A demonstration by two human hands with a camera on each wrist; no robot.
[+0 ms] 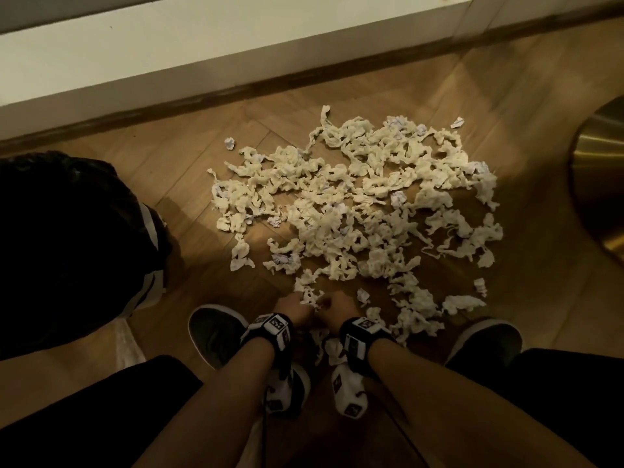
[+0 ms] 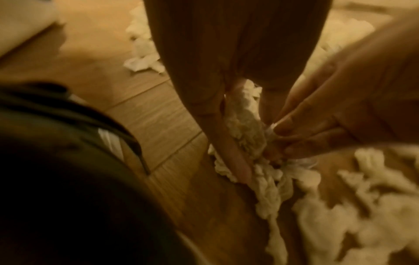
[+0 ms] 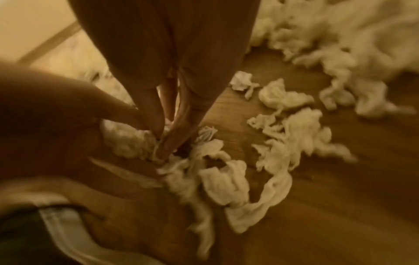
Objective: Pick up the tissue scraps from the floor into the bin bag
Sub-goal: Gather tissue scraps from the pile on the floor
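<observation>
Warm, dim light falls on a herringbone wood floor (image 1: 287, 109), brightest ahead of the hands and shadowed near them. A dark skirting (image 1: 236, 86) runs along the base of a pale wall (image 1: 202, 45) beyond the hands. Far to their right, a brass-coloured round base (image 1: 601, 177) sits on the floor.

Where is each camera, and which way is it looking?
Head: on the person's head, looking down at the tissue scraps on the floor and the bin bag; both forearms and shoes show.
Left wrist: along the left hand, whose fingers hold a tissue clump.
Right wrist: along the right hand, pinching scraps.
Both wrist views show both hands meeting at that clump.
</observation>
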